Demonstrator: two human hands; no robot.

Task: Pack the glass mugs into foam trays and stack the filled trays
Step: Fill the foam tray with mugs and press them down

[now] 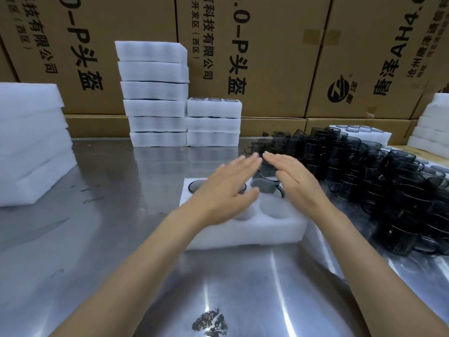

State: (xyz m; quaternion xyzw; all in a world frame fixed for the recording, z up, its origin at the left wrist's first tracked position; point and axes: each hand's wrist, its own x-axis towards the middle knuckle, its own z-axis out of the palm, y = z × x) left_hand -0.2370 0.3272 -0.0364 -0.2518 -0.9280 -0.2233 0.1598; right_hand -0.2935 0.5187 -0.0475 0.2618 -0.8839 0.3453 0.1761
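Two bare forearms in view, coming in from the bottom edge. No sleeves visible anywhere up to the frame edge. Left hand point(226, 188) and right hand point(295, 181) both ungloved. Nothing worn on wrists or fingers that shows: no watch, ring or band visible. Nails short and plain, seen on a few fingertips; slight motion blur there. Rest of the body is out of frame.

Both hands, left point(227, 184) and right point(295, 181), reach forward flat, fingers straight, fingertips nearly meeting.
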